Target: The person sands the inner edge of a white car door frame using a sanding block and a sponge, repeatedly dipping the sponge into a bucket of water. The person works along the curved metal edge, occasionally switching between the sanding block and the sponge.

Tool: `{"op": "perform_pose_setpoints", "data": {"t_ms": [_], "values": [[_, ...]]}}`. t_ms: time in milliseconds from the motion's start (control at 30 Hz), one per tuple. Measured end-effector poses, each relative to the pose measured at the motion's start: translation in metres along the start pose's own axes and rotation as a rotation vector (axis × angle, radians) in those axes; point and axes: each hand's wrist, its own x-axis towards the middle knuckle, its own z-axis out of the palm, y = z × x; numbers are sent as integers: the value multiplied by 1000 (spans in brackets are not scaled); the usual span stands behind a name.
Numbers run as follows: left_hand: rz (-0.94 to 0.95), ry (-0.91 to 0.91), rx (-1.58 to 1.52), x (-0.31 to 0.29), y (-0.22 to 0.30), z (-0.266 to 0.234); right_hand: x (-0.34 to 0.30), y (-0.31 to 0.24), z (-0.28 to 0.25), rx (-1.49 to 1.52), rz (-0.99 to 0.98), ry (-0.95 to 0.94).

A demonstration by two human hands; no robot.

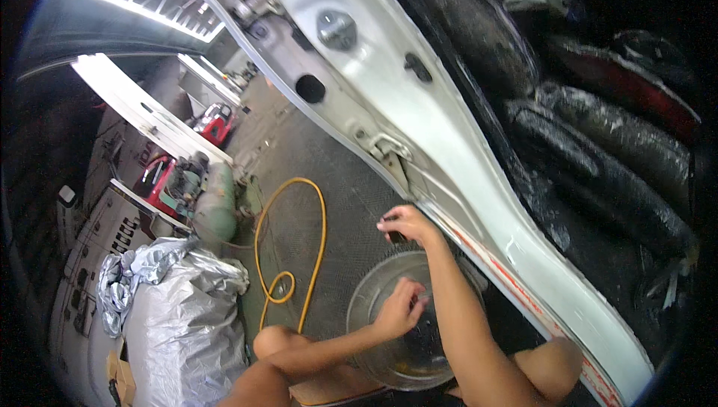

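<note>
My right hand point(409, 225) is raised beside the sill of a white car body point(479, 183), fingers closed around a small dark block point(396, 237). Its kind is too small to tell. Lower and to the left, my left hand point(400, 310) is over a round metal basin point(357, 298), its fingers curled inward. A pale bit shows at its fingertips, too small to name. Dark liquid seems to lie in the basin, which my right forearm partly covers. Orange-red patches point(516, 287) run along the lower edge of the white body panel beside my right arm.
A yellow hose point(324, 220) loops over the dark floor left of the basin. Farther left are a silver cover sheet point(187, 317) and a green compressor tank point(217, 201). Inside the car body at right lie dark, plastic-wrapped parts point(598, 160).
</note>
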Motion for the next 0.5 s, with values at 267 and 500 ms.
{"op": "perform_pose_setpoints", "data": {"t_ms": [267,500], "values": [[-12,-579,194,-6,-105,100,5,15,21,-47,102,-69],[75,-784,14,-28,-120,156,18,21,54,-112,59,-137]]}}
